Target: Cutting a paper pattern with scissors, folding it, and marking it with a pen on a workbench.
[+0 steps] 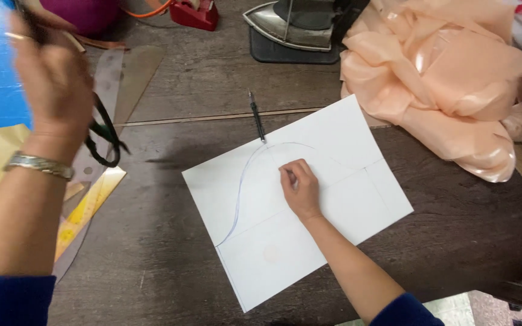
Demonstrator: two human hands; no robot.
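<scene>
White paper (pixel 333 199) | right fingers (pixel 291 176) curled, pressing it | left fingers (pixel 28 36) gripping scissors (pixel 105 136)

Paper (pixel 333 181) mid-table; pen (pixel 257 118) behind it, fabric (pixel 442 78) right.

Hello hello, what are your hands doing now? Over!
Left hand raised, gripping scissors. Right hand pressing white paper with a drawn curve. Pen lies at the paper's top edge, untouched.
</scene>
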